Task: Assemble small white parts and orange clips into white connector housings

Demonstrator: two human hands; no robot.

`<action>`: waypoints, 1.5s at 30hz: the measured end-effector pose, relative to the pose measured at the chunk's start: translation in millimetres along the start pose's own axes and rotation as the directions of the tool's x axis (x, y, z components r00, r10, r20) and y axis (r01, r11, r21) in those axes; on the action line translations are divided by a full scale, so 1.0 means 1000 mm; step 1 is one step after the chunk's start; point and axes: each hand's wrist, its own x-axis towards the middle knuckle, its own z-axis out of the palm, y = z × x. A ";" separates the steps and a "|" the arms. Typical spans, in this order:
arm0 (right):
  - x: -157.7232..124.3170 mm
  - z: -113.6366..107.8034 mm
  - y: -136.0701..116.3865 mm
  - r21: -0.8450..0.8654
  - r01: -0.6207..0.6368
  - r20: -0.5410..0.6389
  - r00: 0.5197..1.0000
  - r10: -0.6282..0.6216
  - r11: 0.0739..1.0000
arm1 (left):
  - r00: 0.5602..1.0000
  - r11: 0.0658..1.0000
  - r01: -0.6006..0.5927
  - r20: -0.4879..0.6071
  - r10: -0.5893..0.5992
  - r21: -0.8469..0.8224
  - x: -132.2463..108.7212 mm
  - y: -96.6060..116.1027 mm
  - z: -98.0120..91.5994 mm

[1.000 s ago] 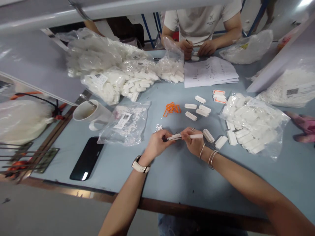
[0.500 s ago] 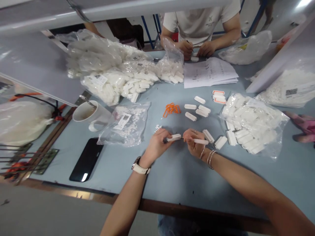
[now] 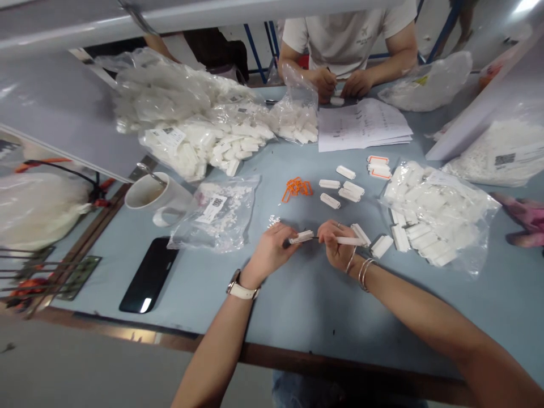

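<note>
My left hand (image 3: 273, 250) pinches a small white plastic piece (image 3: 301, 237) over the blue-grey table. My right hand (image 3: 338, 246) is closed round a white-handled tool (image 3: 349, 241), whose thin dark tip meets the right end of the held piece. Just beyond my left hand lie tiny white bits (image 3: 273, 220). Orange frames (image 3: 296, 188) form a small heap further back. Several white pieces (image 3: 330, 200) lie loose beyond my right hand, and two more, one being a white block (image 3: 381, 246), rest to its right.
A mug with a spoon (image 3: 148, 195), a black phone (image 3: 148, 276) and a bag of tiny parts (image 3: 221, 212) stand or lie left. A filled bag (image 3: 442, 212) lies right. Papers (image 3: 363, 126) and more bags are behind. Across the table, a person's hands (image 3: 357, 84) hold small items.
My right hand has shifted very slightly, and the tool's handle has tilted a little rightward. My left hand keeps the white piece in nearly the same place.
</note>
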 end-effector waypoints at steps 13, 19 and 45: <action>-0.005 0.001 0.009 -0.052 -0.075 0.008 0.997 0.076 0.996 | 0.992 0.992 0.104 0.084 -0.098 -0.066 0.000 0.007 -0.006; -0.004 0.002 0.009 -0.094 -0.083 0.027 0.996 0.086 0.992 | 0.992 0.993 0.104 0.079 -0.099 -0.055 -0.001 0.006 -0.005; 0.000 -0.001 0.005 -0.126 0.030 -0.027 0.999 -0.034 0.992 | 1.000 1.000 -0.002 0.021 0.002 -0.016 -0.002 0.004 -0.004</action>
